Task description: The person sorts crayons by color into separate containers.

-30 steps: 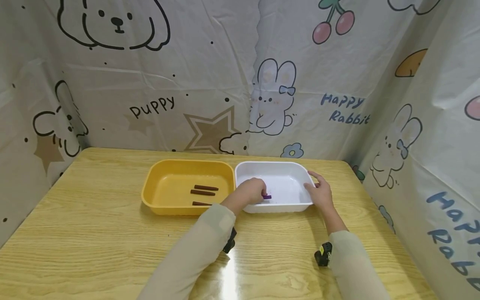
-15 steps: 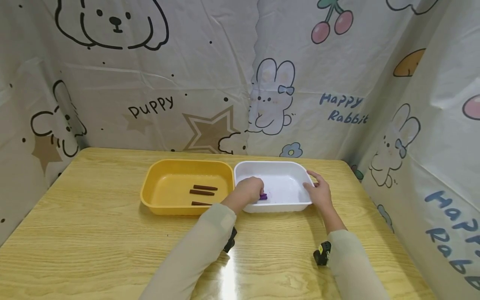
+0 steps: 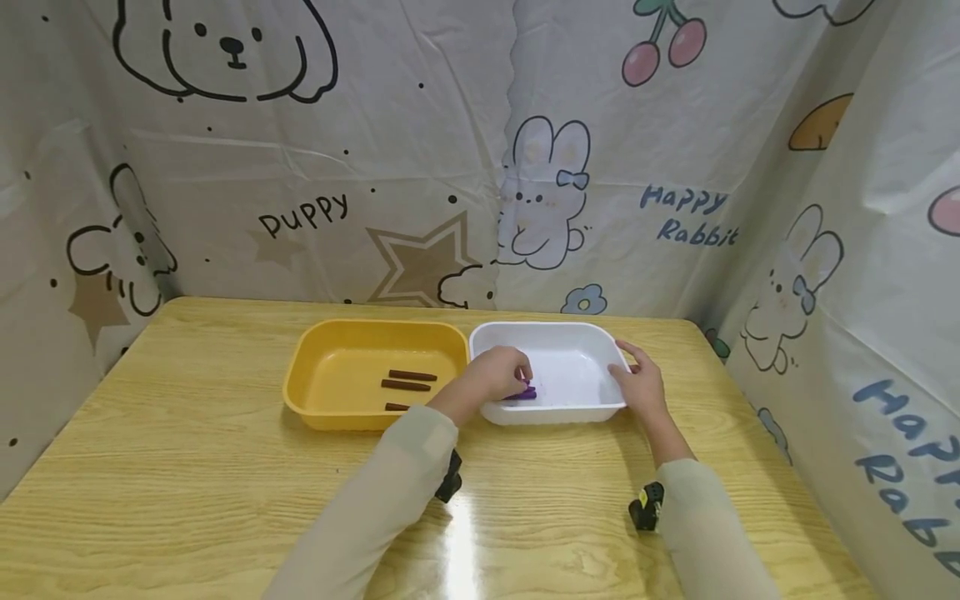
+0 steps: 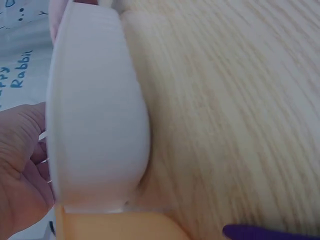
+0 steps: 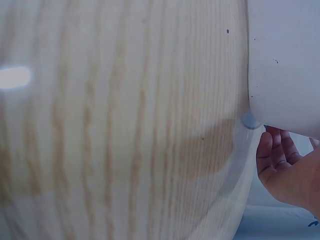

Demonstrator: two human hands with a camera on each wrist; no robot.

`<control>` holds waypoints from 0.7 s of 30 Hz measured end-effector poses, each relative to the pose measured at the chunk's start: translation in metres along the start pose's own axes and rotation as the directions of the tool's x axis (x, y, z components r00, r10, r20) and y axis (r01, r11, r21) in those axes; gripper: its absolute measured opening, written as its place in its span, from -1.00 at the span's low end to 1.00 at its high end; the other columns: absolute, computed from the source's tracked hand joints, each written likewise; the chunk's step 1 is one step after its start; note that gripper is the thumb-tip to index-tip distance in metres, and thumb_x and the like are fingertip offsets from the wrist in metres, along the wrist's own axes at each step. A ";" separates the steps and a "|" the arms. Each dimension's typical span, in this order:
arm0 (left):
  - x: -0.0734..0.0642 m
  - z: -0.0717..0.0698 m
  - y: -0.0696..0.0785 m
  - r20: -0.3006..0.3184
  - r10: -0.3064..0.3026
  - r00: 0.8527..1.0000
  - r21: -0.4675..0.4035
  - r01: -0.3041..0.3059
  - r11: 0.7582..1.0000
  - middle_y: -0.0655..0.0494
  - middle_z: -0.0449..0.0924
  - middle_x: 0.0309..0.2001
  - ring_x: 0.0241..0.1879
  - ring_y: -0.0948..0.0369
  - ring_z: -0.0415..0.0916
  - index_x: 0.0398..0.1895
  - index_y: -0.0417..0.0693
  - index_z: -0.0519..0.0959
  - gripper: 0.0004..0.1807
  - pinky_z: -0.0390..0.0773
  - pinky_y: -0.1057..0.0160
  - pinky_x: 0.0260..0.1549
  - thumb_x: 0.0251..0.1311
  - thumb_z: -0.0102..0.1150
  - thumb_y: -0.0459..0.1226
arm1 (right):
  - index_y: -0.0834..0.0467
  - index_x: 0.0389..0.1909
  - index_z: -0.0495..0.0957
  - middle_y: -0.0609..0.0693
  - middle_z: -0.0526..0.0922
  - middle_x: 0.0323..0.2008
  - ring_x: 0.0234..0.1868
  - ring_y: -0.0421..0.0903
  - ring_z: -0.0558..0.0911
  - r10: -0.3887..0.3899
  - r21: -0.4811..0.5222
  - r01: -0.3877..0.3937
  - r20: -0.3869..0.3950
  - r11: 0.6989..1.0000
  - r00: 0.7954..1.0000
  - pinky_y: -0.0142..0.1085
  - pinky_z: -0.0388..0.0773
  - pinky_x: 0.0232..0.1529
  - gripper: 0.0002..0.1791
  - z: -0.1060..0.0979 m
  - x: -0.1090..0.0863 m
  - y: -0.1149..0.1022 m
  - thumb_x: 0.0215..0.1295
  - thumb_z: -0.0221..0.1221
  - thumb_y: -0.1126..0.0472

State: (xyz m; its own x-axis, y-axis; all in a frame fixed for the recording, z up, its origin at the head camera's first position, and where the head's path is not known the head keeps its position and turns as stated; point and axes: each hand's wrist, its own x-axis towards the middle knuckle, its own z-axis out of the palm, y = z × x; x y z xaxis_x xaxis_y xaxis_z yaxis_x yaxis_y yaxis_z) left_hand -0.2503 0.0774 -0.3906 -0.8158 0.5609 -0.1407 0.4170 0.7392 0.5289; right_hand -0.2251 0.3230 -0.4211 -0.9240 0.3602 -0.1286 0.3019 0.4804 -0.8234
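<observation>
In the head view my left hand (image 3: 498,372) reaches into the left part of a white plastic bin (image 3: 581,412), fingers bent. Right below its fingertips lie short purple sticks (image 3: 525,394) that look like crayons. A bit of purple shows at the fingertips, but whether they hold a stick cannot be made out. My right hand (image 3: 641,388) grips the bin's right end, thumb at the rim. In the right wrist view the right hand (image 5: 287,167) has its fingers against the bin's outside. The left wrist view has the left hand (image 4: 22,165) partly behind the bin's wall (image 4: 95,110).
A yellow bin (image 3: 375,422) touches the white bin's left side, with brown crayon-like sticks (image 3: 406,385) inside. Both stand on a wooden table (image 3: 187,483) before a printed cloth (image 3: 420,167). An unidentified dark purple object (image 4: 270,232) enters the left wrist view's lower edge.
My left hand has lifted slightly and its forearm has shifted left; more of the purple sticks shows beneath its fingers. The right hand and both bins keep their places.
</observation>
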 end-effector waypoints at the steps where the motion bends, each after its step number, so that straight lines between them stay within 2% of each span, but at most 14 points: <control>1: -0.001 -0.002 0.000 -0.010 0.004 1.000 -0.016 -0.005 1.000 0.09 0.61 -0.24 -0.24 0.21 0.46 -0.17 -0.05 0.65 -0.83 0.50 0.28 -0.07 0.18 0.18 -0.27 | -0.08 0.40 0.15 0.26 0.29 0.29 0.15 0.19 0.45 0.003 0.001 -0.003 -0.002 1.000 1.000 -0.03 0.55 0.05 -0.43 0.000 0.000 0.000 0.39 -0.04 0.18; 6: -0.008 -0.009 -0.003 -0.023 0.017 1.000 -0.086 -0.019 0.996 0.06 0.61 -0.24 -0.25 0.19 0.44 -0.15 -0.09 0.64 -0.80 0.50 0.26 -0.06 0.19 0.18 -0.26 | -0.09 0.40 0.15 0.27 0.28 0.29 0.15 0.19 0.46 0.005 0.009 -0.005 -0.004 1.000 1.000 -0.03 0.55 0.05 -0.44 0.001 0.001 0.001 0.40 -0.04 0.17; 12: -0.020 -0.019 -0.008 -0.036 0.048 0.998 -0.108 -0.051 0.993 0.02 0.63 -0.21 -0.19 0.15 0.47 -0.12 -0.15 0.63 -0.78 0.52 0.22 -0.04 0.19 0.18 -0.28 | -0.09 0.40 0.15 0.27 0.27 0.30 0.16 0.21 0.44 -0.001 0.007 0.001 -0.005 1.000 1.000 -0.01 0.54 0.05 -0.44 0.001 0.001 0.003 0.40 -0.04 0.16; 17: -0.031 -0.027 -0.010 -0.042 0.060 0.997 -0.132 -0.065 0.989 0.02 0.63 -0.22 -0.19 0.15 0.49 -0.12 -0.15 0.63 -0.79 0.55 0.26 -0.11 0.18 0.19 -0.30 | -0.07 0.40 0.16 0.28 0.27 0.30 0.15 0.21 0.45 -0.019 -0.002 0.019 -0.006 1.000 1.000 -0.03 0.56 0.03 -0.44 0.000 0.001 0.002 0.40 -0.04 0.17; 21: -0.040 -0.031 -0.009 -0.055 0.077 0.995 -0.120 -0.083 0.989 0.03 0.64 -0.24 -0.21 0.16 0.51 -0.17 -0.13 0.64 -0.82 0.56 0.29 -0.16 0.17 0.20 -0.30 | -0.07 0.40 0.16 0.28 0.27 0.29 0.15 0.20 0.45 -0.019 0.000 0.019 0.000 1.000 1.000 -0.04 0.57 0.01 -0.45 0.000 0.000 0.003 0.40 -0.05 0.17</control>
State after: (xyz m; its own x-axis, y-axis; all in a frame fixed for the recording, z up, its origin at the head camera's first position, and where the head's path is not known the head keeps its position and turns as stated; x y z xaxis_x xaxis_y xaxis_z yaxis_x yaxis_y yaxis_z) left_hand -0.2338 0.0366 -0.3635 -0.8020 0.5950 -0.0531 0.4327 0.6399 0.6350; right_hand -0.2242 0.3241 -0.4238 -0.9297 0.3507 -0.1130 0.2841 0.4871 -0.8259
